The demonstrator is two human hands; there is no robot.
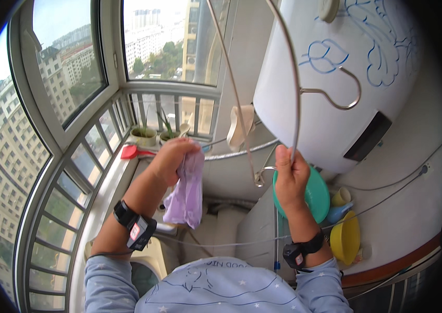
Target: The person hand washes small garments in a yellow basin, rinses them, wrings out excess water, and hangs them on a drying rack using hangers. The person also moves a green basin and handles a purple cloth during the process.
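My left hand (172,158) grips a lilac cloth item (189,191) by its upper end, and the rest of it dangles, crumpled. Its exact kind cannot be told. In my right hand (293,176) is the thick wire of a metal clothes hanger (296,78), pinched between thumb and fingers. The hanger is turned on its side and runs out at the top of the view. Its curved hook (356,96) points right, in front of a white water heater (283,84). A small metal loop (259,179) is left of my right hand, apart from the lilac cloth.
Past my right hand are a green basin (318,191), a yellow basin (346,238) and a cup (341,196). Potted plants (144,135) and a red scoop (129,152) rest by the barred window. A beige cloth (239,127) hangs near a foil-wrapped pipe (240,154). Thin cords cross the space.
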